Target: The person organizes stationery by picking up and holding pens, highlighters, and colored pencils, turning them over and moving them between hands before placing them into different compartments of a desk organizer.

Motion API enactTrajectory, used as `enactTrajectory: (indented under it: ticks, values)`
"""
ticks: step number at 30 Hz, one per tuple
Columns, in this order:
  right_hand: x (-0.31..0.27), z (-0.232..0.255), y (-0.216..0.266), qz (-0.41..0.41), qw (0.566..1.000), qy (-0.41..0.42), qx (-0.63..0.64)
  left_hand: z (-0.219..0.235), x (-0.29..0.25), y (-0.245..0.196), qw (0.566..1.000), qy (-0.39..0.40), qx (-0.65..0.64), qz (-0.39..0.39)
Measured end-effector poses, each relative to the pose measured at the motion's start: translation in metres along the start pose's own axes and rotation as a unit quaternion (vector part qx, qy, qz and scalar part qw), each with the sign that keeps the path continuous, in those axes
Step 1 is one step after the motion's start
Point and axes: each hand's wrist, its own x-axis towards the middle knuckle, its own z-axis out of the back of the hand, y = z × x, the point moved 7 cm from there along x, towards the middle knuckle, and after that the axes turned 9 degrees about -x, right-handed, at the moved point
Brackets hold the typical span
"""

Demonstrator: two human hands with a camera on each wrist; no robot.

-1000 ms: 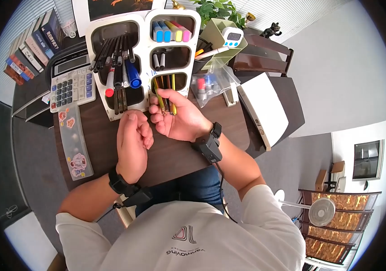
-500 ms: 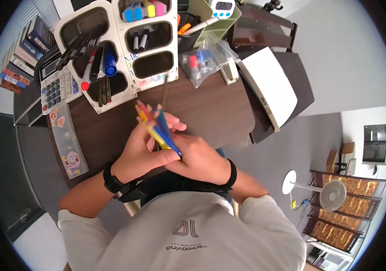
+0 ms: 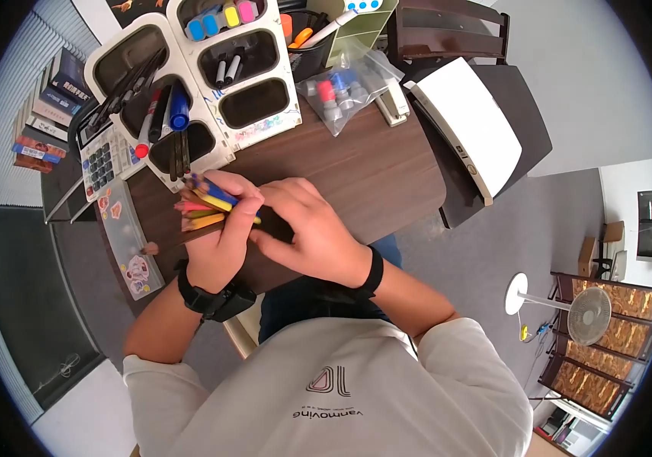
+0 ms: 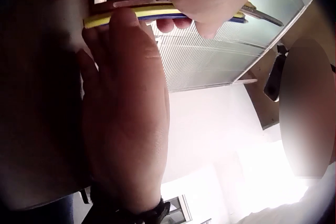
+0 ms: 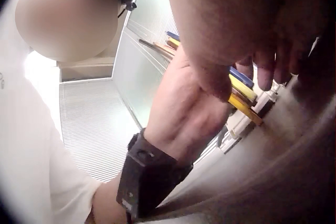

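My left hand [image 3: 223, 247] grips a bundle of coloured pencils [image 3: 208, 199] over the near left part of the desk, its thumb across them. Their ends fan out to the left; one dark pencil reaches farther out than the others. My right hand [image 3: 314, 232] is just right of the bundle, thumb and fingers spread apart, fingertips beside the left thumb. In the left wrist view, a fingertip of the right hand [image 4: 126, 92] overlaps a yellow pencil [image 4: 97, 22]. In the right wrist view, more pencils [image 5: 242, 85] show beyond the right hand.
A white desk organiser [image 3: 215, 145] holding pens and highlighters stands at the back left, beside a calculator [image 3: 105, 164]. A clear stickered case [image 3: 121, 228] lies at the left edge. Behind the hands are a bag of small bottles [image 3: 341, 95], a stapler [image 3: 394, 103] and a white box [image 3: 470, 129].
Both hands have taken the pencils out of the organiser and brought them towards the body. The bundle has since turned, moving left with the left hand; the right hand has moved up and spread.
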Motion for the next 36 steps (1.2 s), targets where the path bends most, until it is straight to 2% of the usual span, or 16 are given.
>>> enactTrajectory:
  ticks: [2, 6, 8, 13, 15, 17, 18, 19, 20, 21, 22, 24, 26, 29, 31, 36]
  values:
    - [-0.002, 0.005, -0.002, -0.01, 1.0, -0.01, -0.002, -0.001, 0.003, 0.008, 1.0, -0.005, 0.006, -0.002]
    - [-0.005, 0.005, -0.008, -0.022, 1.0, -0.012, -0.005, -0.008, 0.006, 0.019, 0.993, 0.034, 0.115, -0.001]
    - [-0.005, 0.005, -0.008, -0.025, 1.0, -0.017, -0.006, -0.004, 0.004, 0.028, 0.993, 0.016, 0.108, 0.045]
    - [-0.006, 0.01, -0.006, -0.036, 0.998, -0.048, -0.005, -0.006, 0.005, 0.029, 0.992, -0.001, 0.091, 0.089]
    - [-0.01, 0.013, -0.015, -0.121, 0.984, -0.074, 0.11, -0.006, 0.003, 0.029, 0.991, -0.014, 0.079, 0.108]
    - [-0.01, 0.016, -0.016, -0.124, 0.982, -0.08, 0.122, 0.003, -0.003, 0.039, 0.973, -0.055, 0.115, 0.192]
    - [-0.011, 0.017, -0.017, -0.13, 0.978, -0.086, 0.136, 0.001, -0.003, 0.037, 0.973, -0.053, 0.114, 0.193]
    - [-0.011, 0.018, -0.018, -0.133, 0.978, -0.089, 0.134, -0.013, 0.002, 0.027, 0.971, 0.025, 0.189, 0.145]
    - [-0.008, 0.021, -0.013, -0.092, 0.986, -0.087, 0.106, -0.028, 0.003, 0.019, 0.955, 0.105, 0.26, 0.096]
    - [-0.005, 0.024, -0.009, -0.05, 0.992, -0.085, 0.076, -0.031, -0.001, 0.02, 0.944, 0.141, 0.268, 0.128]
    - [-0.005, 0.025, -0.013, -0.053, 0.992, -0.09, 0.07, -0.033, -0.003, 0.021, 0.945, 0.148, 0.264, 0.126]
    - [-0.008, 0.018, -0.017, -0.04, 0.995, -0.057, 0.071, -0.034, -0.009, 0.02, 0.911, 0.14, 0.377, 0.087]
    - [-0.011, 0.019, -0.017, -0.07, 0.991, -0.066, 0.093, -0.037, -0.011, 0.021, 0.915, 0.139, 0.37, 0.085]
    - [-0.011, 0.021, -0.017, -0.053, 0.99, -0.067, 0.11, -0.037, -0.008, 0.02, 0.924, 0.13, 0.352, 0.069]
    - [-0.011, 0.021, -0.017, -0.069, 0.976, -0.06, 0.197, -0.036, -0.006, 0.02, 0.936, 0.13, 0.312, 0.094]
    - [-0.013, 0.018, -0.021, -0.096, 0.971, -0.048, 0.212, -0.038, -0.002, 0.018, 0.948, 0.111, 0.284, 0.095]
